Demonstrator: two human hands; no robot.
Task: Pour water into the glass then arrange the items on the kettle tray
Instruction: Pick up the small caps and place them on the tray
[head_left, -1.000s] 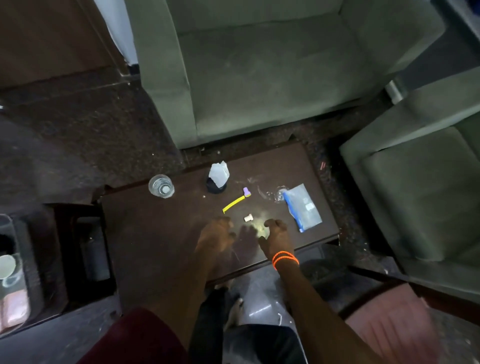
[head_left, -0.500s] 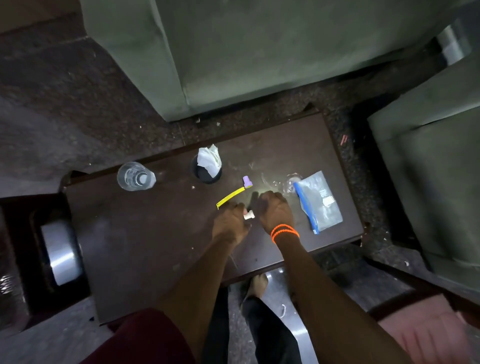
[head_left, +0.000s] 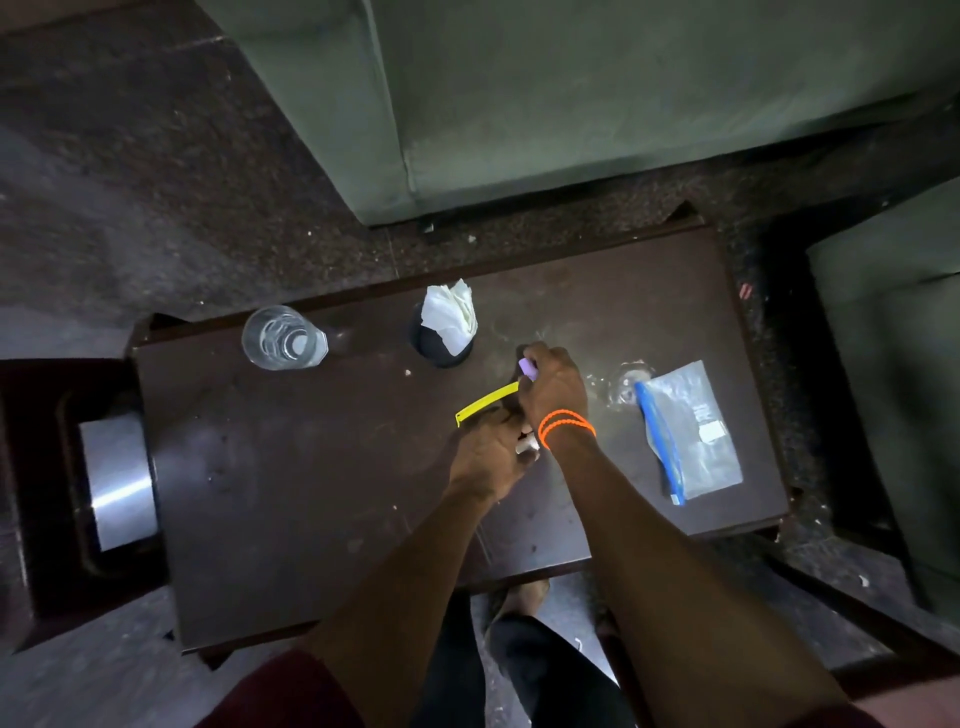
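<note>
A clear glass (head_left: 284, 338) with water stands at the back left of the dark table (head_left: 311, 493). Beside the table on the left, a steel kettle (head_left: 122, 483) sits on a dark tray (head_left: 41, 493). My right hand (head_left: 556, 389), with orange bands on the wrist, is closed over the purple tip (head_left: 529, 369) of a yellow stick (head_left: 485, 404) lying on the table. Just in front of it, my left hand (head_left: 491, 452) is closed on a small white piece (head_left: 527, 444), which is mostly hidden by the fingers.
A black cup (head_left: 441, 345) stuffed with white tissue stands behind my hands. A clear zip bag (head_left: 693, 431) with a blue strip lies at the right, next to crumpled clear plastic (head_left: 621, 382). Green sofas (head_left: 571, 104) close in at the back and right.
Both hands moved away from me across the table. The right one went from beside the white piece to the stick's purple tip. The left one closed on the white piece.
</note>
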